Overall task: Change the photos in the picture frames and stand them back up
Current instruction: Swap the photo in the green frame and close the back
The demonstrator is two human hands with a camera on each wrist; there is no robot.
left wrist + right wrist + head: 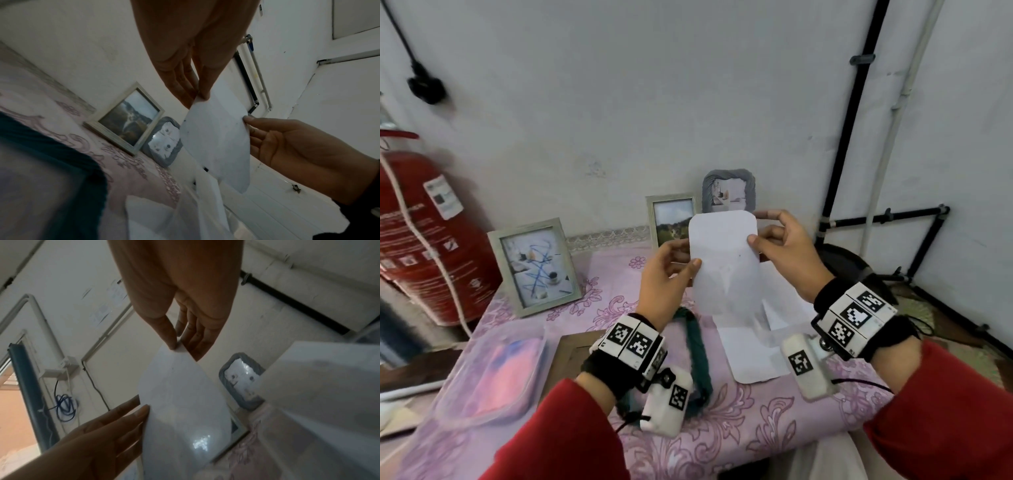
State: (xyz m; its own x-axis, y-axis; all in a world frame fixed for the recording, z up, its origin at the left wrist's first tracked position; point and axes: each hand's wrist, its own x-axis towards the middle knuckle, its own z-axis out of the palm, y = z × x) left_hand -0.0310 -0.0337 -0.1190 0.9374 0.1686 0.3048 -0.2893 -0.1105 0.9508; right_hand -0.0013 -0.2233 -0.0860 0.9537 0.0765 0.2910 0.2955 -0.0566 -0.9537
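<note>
A white photo sheet [726,260] with rounded corners is held upright above the table, its blank back toward me. My left hand [671,270] pinches its left edge and my right hand [777,246] pinches its right edge; the same sheet [218,146] [180,402] shows in both wrist views. A teal frame [697,353] lies flat below my left wrist. Against the wall stand a pale frame with a scribbled picture [536,265], a small landscape frame [671,219] and a grey frame [729,190].
More white sheets [753,349] lie on the pink floral tablecloth [739,421]. A clear plastic pouch [493,373] lies at the left. A red fire extinguisher [417,233] stands left of the table, black pipes [859,137] run at the right.
</note>
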